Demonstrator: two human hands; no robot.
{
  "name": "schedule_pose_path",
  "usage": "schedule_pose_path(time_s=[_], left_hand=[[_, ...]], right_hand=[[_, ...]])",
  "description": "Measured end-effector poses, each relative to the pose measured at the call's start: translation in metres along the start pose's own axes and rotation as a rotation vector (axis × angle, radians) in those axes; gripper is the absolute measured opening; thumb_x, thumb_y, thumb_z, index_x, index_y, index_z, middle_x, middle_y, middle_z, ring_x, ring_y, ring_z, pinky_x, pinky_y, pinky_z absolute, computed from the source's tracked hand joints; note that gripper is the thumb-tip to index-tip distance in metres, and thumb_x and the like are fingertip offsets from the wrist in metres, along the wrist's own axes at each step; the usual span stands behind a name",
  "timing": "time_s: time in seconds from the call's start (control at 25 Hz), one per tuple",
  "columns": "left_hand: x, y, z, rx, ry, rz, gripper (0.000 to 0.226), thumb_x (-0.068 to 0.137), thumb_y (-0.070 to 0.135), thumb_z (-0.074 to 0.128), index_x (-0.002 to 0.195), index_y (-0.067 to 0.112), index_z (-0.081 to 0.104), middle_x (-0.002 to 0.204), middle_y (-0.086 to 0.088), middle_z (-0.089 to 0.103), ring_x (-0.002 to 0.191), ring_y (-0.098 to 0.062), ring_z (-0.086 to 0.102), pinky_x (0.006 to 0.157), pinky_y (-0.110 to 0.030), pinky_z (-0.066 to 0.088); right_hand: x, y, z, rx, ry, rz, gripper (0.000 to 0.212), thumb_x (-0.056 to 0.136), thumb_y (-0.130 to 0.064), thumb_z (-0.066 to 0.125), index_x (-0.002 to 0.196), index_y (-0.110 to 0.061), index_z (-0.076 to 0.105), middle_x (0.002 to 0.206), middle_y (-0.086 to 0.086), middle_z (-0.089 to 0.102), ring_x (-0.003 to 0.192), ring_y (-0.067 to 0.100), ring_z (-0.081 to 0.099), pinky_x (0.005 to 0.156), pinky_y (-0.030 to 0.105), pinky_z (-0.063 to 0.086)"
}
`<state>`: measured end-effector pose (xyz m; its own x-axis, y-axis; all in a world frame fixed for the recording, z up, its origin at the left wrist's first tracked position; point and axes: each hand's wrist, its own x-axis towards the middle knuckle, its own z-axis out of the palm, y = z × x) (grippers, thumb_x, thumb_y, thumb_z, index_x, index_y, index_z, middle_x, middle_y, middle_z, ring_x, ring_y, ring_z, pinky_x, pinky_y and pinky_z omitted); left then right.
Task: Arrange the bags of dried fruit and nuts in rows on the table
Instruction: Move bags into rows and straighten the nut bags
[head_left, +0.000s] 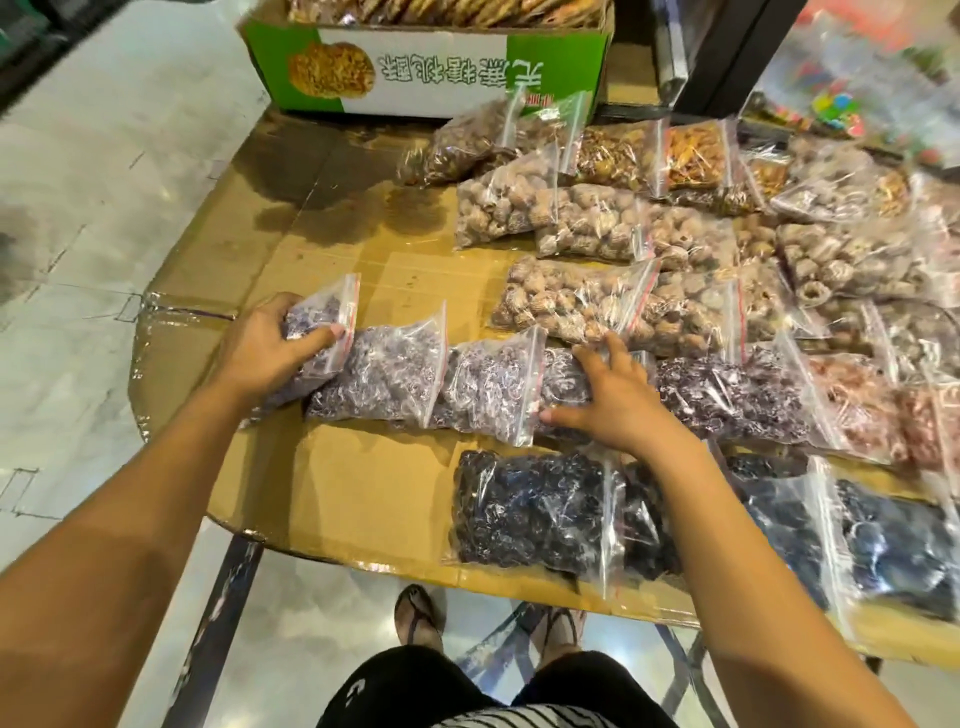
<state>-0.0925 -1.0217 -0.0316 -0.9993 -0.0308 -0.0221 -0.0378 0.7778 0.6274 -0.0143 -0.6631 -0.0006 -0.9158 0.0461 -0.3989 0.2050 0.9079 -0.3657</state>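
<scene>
**Only the box panel gives me readable print**

The one clear piece of lettering I get is on the green-and-white cardboard box (426, 67) at the far end of the view. Its white side panel bears a line of large dark Chinese characters, upside down to me. Turned round they seem to read 无蔗糖桃酥, beside a printed picture of a round biscuit. Where the box's lower edge meets the top of a clear bag (478, 137) I see a scrap of red print (524, 98), too blurred to read. On the black shorts (395, 686) I make out a small white mark like a letter G
</scene>
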Motion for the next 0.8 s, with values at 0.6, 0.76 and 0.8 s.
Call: schedule_pose_path(time_s=[0.6, 0.76, 0.8], left_hand=[[0.022, 0.397, 0.227, 0.013, -0.22, 0.499, 0.084, 0.083, 0.066, 0.054, 0.148, 0.018, 0.029, 0.151, -0.011, 0.036, 0.139, -0.028, 0.032, 0.114, -0.04, 0.025], [0.052, 0.457, 0.274, -0.025, -0.251, 0.376, 0.089, 0.081, 0.071, 0.051, 0.15, 0.022, 0.024, 0.155, -0.011, 0.031, 0.141, -0.029, 0.03, 0.114, -0.045, 0.027], [0.064, 0.465, 0.282, -0.015, -0.254, 0.326, 0.091, 0.08, 0.071, 0.051, 0.15, 0.021, 0.024, 0.155, -0.012, 0.031, 0.14, -0.031, 0.031, 0.114, -0.048, 0.028]], right_hand=[[-0.001, 0.301, -0.188, 0.376, 0.45, 0.236, 0.07, 0.08, -0.042, 0.07, 0.135, -0.007, 0.042, 0.133, 0.02, 0.053, 0.12, 0.036, 0.051, 0.096, 0.045, 0.044], [0.035, 0.347, -0.225, 0.613, 0.453, 0.358, 0.084, 0.077, -0.05, 0.072, 0.139, -0.007, 0.035, 0.138, 0.017, 0.049, 0.123, 0.034, 0.049, 0.098, 0.042, 0.044], [0.044, 0.35, -0.23, 0.674, 0.437, 0.372, 0.087, 0.076, -0.051, 0.072, 0.14, -0.006, 0.033, 0.139, 0.017, 0.048, 0.123, 0.034, 0.05, 0.098, 0.043, 0.044]])
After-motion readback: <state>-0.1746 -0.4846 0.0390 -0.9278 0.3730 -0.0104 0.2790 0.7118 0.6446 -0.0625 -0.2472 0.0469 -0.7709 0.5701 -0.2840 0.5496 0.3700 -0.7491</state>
